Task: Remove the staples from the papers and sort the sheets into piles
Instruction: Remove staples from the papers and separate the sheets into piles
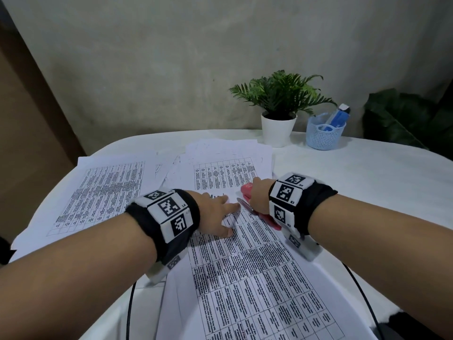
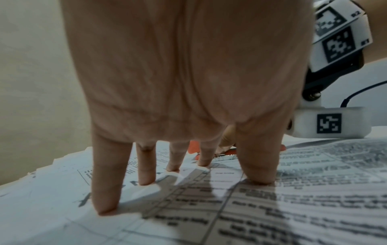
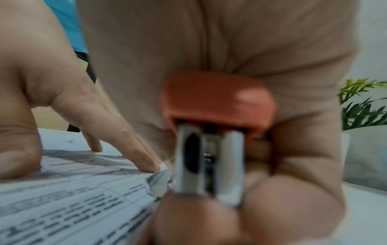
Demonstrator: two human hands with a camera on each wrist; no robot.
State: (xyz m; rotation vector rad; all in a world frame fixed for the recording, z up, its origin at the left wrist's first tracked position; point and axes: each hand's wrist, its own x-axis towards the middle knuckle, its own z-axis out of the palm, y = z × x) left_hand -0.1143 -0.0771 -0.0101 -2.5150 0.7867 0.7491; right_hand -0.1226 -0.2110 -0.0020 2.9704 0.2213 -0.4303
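A stapled set of printed table sheets [image 1: 257, 278] lies in front of me on the white table [image 1: 367, 180]. My left hand [image 1: 232, 219] presses its top end flat, fingers [image 2: 144, 174] straight and spread on the paper [image 2: 272, 215]. My right hand [image 1: 257, 192] grips a red staple remover [image 1: 247, 188], seen orange-red in the right wrist view [image 3: 217, 101]. Its metal tip [image 3: 161, 182] meets the slightly lifted paper corner beside my left index finger [image 3: 146, 164]. I cannot make out a staple. One sheet pile [image 1: 105, 192] lies at left, another [image 1: 225, 165] farther back.
A potted green plant [image 1: 278, 128] and a light blue basket [image 1: 324, 136] holding blue items stand at the table's back right, near the wall. Black cables [image 1: 130, 303] hang at the near edge under my forearms.
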